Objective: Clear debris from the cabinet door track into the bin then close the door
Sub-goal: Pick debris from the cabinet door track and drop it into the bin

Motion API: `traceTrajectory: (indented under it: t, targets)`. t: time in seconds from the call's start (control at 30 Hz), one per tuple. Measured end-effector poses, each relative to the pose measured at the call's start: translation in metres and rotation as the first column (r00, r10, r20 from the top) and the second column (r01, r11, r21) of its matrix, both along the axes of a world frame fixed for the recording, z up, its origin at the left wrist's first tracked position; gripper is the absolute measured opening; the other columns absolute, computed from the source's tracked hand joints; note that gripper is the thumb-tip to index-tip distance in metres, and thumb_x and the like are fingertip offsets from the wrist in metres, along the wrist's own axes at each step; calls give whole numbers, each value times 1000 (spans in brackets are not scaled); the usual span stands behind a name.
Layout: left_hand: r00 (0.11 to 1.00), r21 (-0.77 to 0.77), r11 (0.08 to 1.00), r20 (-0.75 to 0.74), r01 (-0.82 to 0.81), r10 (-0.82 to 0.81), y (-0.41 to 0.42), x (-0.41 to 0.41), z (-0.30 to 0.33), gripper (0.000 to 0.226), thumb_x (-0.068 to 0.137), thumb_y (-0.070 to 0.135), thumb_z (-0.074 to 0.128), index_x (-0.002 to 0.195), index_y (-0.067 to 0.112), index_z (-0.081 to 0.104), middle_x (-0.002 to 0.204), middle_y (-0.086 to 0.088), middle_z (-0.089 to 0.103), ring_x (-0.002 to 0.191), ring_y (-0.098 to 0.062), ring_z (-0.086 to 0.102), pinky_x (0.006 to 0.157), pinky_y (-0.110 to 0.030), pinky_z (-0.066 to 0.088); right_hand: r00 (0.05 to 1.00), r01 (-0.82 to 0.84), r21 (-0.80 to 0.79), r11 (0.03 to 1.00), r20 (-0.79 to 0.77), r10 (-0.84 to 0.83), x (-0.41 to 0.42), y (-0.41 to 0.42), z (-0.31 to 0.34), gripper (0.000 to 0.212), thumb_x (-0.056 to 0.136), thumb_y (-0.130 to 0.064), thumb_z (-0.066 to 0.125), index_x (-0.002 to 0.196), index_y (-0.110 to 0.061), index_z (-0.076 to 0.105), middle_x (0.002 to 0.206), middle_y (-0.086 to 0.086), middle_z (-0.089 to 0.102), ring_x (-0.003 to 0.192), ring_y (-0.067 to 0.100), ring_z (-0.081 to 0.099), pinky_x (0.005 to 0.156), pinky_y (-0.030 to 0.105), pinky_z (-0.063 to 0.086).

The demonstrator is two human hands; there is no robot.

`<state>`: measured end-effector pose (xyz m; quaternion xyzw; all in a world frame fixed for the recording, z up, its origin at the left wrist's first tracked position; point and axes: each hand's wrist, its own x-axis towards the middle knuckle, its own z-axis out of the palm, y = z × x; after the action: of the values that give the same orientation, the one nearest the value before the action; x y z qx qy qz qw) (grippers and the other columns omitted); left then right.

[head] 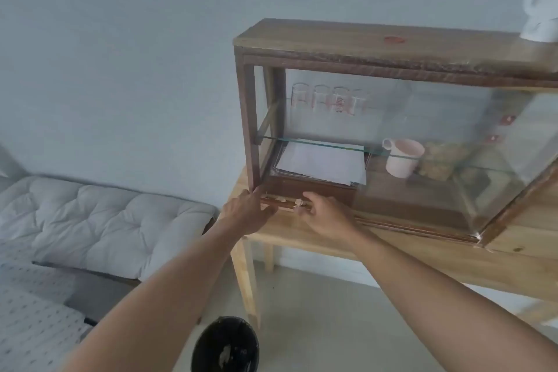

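bin: round black plastic bin (226,344) on floor, below and between both forearms; pale scrap inside
cabinet: wood-framed glass cabinet (377,48) holds clear glasses (329,98), pink mug (403,157), white papers (321,164)
writing: none readable
debris: pale crumbs (279,199) in brown door track (287,204), between hands
left hand (246,210): fingers curled at track's left end, grip unclear
right hand (324,214): fingertips pinching crumb (299,202)
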<state>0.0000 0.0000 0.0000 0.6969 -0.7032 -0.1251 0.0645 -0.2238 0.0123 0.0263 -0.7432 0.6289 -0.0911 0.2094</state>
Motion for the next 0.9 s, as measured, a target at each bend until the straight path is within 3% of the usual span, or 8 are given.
traceTrajectory:
  t: [0.13, 0.33, 0.43, 0.5, 0.67, 0.77, 0.9]
  targets:
    - [999, -22, 999, 17, -39, 39, -7, 6, -10, 70, 96, 74, 42, 158, 45, 29, 127, -7, 63, 113, -36, 65, 83, -45, 49, 999, -34, -32, 999, 12, 34, 19, -11, -4, 66, 101, -66, 50, 158, -33, 47, 139, 2, 73, 133, 33, 63, 105, 48, 54]
    - [1000, -72, 997, -20, -26, 24, -15, 8, -16, 47, 99, 65, 46, 143, 50, 50, 117, -2, 66, 108, -33, 66, 73, -40, 49, 998, -52, -55, 997, 28, 54, 39, -23, -18, 50, 102, -53, 54, 149, -37, 57, 98, 2, 84, 109, 27, 76, 87, 41, 59]
    - [997, -120, 991, -46, -66, 60, -17, 7, -19, 33, 100, 58, 49, 128, 50, 64, 111, 2, 70, 101, -32, 68, 68, -37, 45, 997, -56, -71, 996, 52, 60, 43, -26, -25, 34, 102, -48, 55, 130, -35, 70, 72, -2, 79, 94, 26, 78, 75, 36, 55]
    - [994, -140, 985, -59, -99, 91, -18, 8, -21, 30, 101, 54, 50, 123, 51, 70, 109, 2, 73, 99, -33, 67, 69, -37, 47, 996, -45, -90, 995, 75, 52, 43, -25, -28, 36, 103, -45, 56, 133, -34, 70, 60, -4, 74, 89, 24, 79, 75, 35, 56]
    - [981, -203, 965, -137, -164, 138, -19, 8, -24, 22, 100, 50, 59, 114, 52, 75, 109, 3, 77, 98, -34, 69, 71, -37, 51, 990, -2, -126, 992, 141, 20, 41, -25, -34, 35, 103, -39, 56, 133, -37, 73, 46, -9, 61, 73, 19, 78, 74, 32, 60]
    - [963, -184, 958, -197, -219, 183, -21, 7, -22, 20, 97, 47, 63, 110, 51, 77, 106, 3, 77, 98, -31, 69, 72, -37, 53, 984, 30, -135, 990, 179, -5, 42, -25, -36, 32, 102, -37, 57, 128, -37, 77, 44, -11, 64, 59, 9, 70, 67, 28, 57]
    - [948, -174, 951, -237, -256, 212, -21, 5, -22, 18, 97, 46, 64, 109, 48, 78, 104, 3, 78, 98, -29, 69, 71, -36, 53, 966, 115, -92, 989, 243, -90, 51, -25, -31, 21, 101, -37, 61, 112, -35, 78, 51, -21, 69, 62, 4, 72, 65, 27, 54]
